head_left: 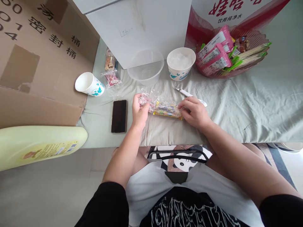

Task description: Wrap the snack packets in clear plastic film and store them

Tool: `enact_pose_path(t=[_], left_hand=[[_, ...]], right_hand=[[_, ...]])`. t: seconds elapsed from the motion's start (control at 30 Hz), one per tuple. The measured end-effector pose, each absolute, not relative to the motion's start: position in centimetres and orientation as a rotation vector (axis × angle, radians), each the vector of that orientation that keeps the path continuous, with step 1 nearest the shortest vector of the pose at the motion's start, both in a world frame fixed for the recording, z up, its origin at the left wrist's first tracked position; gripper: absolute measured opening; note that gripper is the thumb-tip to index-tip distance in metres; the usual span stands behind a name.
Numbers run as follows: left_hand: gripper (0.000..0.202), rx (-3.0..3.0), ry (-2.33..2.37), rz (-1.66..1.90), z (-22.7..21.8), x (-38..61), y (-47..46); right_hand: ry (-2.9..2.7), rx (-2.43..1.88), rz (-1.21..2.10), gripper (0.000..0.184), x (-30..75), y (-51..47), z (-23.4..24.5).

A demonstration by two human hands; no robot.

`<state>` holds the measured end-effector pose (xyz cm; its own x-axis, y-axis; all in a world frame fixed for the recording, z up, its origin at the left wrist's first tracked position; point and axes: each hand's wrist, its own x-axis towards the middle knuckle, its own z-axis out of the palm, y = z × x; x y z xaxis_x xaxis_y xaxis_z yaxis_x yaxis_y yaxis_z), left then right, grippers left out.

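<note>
My left hand [140, 110] is closed on a crinkled clear plastic wrapper [151, 97], with something pinkish showing through it. Against that wrapper lies a yellow, clear-topped snack packet [167, 109] on the cloth. At the packet's right end, my right hand [193, 111] has its fingers curled and pinched on the edge. Just beyond the right hand rests a white-handled utility knife [189, 94]. Behind my hands stand a clear plastic bowl [146, 71] and a patterned paper cup [181, 64] with whitish, see-through material inside.
A tipped paper cup [89, 84], a phone [119, 116] and wrapped snacks [112, 77] lie to the left. A large cardboard box [54, 72] and a pale yellow bottle [47, 143] border that side. A reddish basket [213, 71] of packets stands back right.
</note>
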<state>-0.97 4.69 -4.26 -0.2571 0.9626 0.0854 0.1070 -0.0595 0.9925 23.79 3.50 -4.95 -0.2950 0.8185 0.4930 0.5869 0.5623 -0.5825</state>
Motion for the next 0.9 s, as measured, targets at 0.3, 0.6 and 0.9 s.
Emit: enact_pose_path(t=[0.3,0.6,0.9], left_hand=[[0.022,1.049,1.690,1.384,-4.2,-3.7,5.7],[0.029,1.464,1.777,1.269,-3.7,-3.7,5.6],[0.011,1.646,1.704,1.448,-2.0,-3.6,4.6]], right_hand=[[-1.632,-1.461,0.261,0.013,26.4,4.5,-4.1],[-1.847,-1.184,0.498,0.048,26.5,3.3,-2.7],[-2.035,-1.314,0.303,0.022,26.0,2.0,-4.1]])
